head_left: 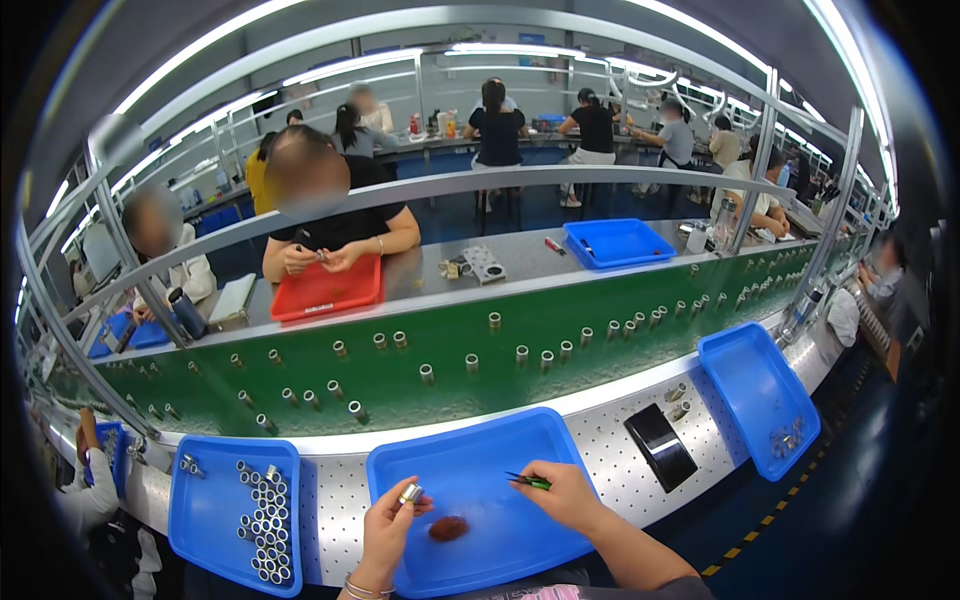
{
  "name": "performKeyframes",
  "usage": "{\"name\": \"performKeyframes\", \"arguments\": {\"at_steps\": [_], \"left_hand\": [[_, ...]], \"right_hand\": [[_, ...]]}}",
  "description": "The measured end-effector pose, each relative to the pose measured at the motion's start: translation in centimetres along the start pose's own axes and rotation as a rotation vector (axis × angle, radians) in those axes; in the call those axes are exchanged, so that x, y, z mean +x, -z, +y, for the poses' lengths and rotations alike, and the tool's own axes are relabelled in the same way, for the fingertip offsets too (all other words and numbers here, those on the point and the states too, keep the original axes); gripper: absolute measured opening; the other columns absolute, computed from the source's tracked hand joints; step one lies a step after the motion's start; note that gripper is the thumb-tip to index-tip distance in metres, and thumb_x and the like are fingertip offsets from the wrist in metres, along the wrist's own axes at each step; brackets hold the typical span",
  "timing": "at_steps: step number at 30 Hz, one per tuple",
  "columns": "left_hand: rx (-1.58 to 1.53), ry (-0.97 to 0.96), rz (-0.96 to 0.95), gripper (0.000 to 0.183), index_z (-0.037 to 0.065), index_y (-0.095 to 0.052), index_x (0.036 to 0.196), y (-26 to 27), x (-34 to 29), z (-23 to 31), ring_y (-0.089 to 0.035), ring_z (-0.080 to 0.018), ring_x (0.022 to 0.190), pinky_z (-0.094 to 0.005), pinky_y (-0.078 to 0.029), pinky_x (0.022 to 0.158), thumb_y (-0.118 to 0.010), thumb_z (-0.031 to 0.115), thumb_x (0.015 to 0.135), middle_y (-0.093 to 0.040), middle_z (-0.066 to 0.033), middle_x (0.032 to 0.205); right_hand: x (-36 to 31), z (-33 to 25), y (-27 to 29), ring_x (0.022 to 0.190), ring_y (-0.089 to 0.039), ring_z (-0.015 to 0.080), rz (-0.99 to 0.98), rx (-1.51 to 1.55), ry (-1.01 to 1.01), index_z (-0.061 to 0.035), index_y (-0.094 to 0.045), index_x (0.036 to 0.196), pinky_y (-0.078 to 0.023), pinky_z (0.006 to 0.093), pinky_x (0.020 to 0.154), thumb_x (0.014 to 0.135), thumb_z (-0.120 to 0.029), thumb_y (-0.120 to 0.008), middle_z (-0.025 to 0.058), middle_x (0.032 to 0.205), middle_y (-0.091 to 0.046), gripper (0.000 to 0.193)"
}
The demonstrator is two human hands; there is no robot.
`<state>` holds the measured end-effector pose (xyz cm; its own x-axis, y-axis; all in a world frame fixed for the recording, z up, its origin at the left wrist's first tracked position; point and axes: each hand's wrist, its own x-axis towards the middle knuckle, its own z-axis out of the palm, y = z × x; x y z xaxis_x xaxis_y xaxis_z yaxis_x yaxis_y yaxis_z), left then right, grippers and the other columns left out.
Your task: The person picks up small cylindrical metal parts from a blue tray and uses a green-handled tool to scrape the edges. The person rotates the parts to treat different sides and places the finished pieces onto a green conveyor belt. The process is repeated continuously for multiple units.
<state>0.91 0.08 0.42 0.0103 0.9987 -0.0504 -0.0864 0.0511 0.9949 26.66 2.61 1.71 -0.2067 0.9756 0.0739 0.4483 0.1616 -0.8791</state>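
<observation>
Over the middle blue tray [500, 436], my left hand [388, 525] pinches a short silver metal sleeve [411, 493] between thumb and fingers. My right hand [562, 497] is closed on tweezers [536, 483] with green grips and dark tips. Those tips point left toward the sleeve, with a gap between them. Below my hands, a dark reddish-brown oval patch [448, 528] lies on the tray floor; I cannot make out what it is.
A left blue tray [200, 515] holds many similar sleeves. To the right are a black rectangular object [660, 447] and another blue tray [750, 370] with small pieces. Beyond runs a green conveyor belt [440, 350] carrying scattered sleeves. Across it, a person works over a red tray [330, 290].
</observation>
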Motion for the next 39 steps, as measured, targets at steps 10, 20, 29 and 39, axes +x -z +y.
{"name": "performKeyframes", "arguments": {"at_steps": [10,20,29,39], "left_hand": [[0.499,-0.163,0.007,0.037,-0.003,-0.051,0.119,2.9,-0.8,-3.4,-0.063,-0.0163,0.078,-0.025,-0.05,0.07,-0.047,-0.004,0.082,-0.062,-0.0131,0.092],[0.351,-0.241,0.048,0.037,-0.003,-0.05,0.12,2.7,-0.2,-4.7,-0.061,-0.0128,0.067,-0.0234,-0.05,0.062,-0.044,-0.003,0.084,-0.062,-0.0114,0.088],[0.686,-0.324,0.097,0.032,-0.002,-0.062,0.103,2.1,-2.2,-2.3,-0.064,-0.0205,0.077,-0.0317,-0.05,0.07,-0.048,0.023,0.089,-0.066,-0.0143,0.087],[0.844,-0.431,0.001,0.036,-0.004,-0.062,0.096,0.6,-3.6,-0.8,-0.063,-0.0188,0.07,-0.0303,-0.05,0.062,-0.048,0.028,0.091,-0.066,-0.0138,0.082]], "right_hand": [[0.4,7.4,1.5,0.065,-0.059,0.0164,0.266,0.095,0.0,-0.0032,-0.063,0.09,-0.045,0.0271,0.062,0.082,-0.021,-0.063,0.0097,0.073,-0.063,0.02],[0.9,10.1,1.4,0.066,-0.05,0.0043,0.362,0.356,0.091,-0.0003,-0.063,0.086,-0.041,0.0208,0.06,0.083,-0.02,-0.064,0.0,0.07,-0.058,0.02],[-0.1,9.3,2.3,0.063,-0.057,0.0228,0.411,0.107,-0.017,-0.0043,-0.059,0.077,-0.045,0.0328,0.06,0.078,-0.033,-0.064,0.0126,0.065,-0.058,0.029],[-0.4,10.3,2.0,0.072,-0.059,0.0344,0.427,-0.016,-0.062,-0.0059,-0.059,0.074,-0.045,0.0415,0.063,0.072,-0.032,-0.062,0.0149,0.07,-0.061,0.026]]}}
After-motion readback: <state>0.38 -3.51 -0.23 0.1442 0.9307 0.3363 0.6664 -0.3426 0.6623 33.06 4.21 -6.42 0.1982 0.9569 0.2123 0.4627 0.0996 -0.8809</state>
